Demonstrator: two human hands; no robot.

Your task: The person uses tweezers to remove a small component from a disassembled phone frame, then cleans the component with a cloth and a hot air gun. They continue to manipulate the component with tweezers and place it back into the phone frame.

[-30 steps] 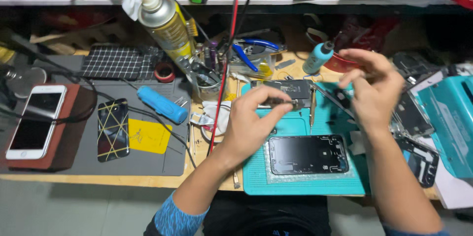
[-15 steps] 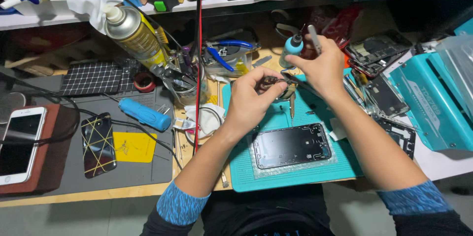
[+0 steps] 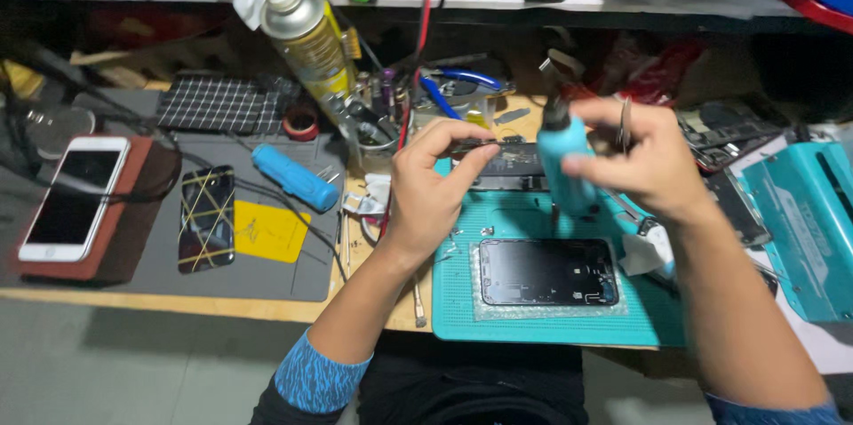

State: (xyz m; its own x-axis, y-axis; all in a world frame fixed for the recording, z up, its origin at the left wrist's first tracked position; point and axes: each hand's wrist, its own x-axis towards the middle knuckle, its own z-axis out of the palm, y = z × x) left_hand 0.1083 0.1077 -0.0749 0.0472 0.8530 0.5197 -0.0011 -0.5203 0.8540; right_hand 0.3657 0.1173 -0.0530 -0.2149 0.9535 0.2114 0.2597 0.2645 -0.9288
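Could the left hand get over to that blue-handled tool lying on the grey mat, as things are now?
Probably yes. The blue-handled tool lies in the open on the grey mat, just beside the left hand, with nothing between them. But that hand is pinching a dark phone part, so it is not free.

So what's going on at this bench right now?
A person is working on phone parts over a teal mat. The left hand pinches a dark circuit board above the mat. The right hand grips a teal bottle beside the board, with tweezers tucked between its fingers. An opened phone shell lies on the mat below. A white phone sits far left.
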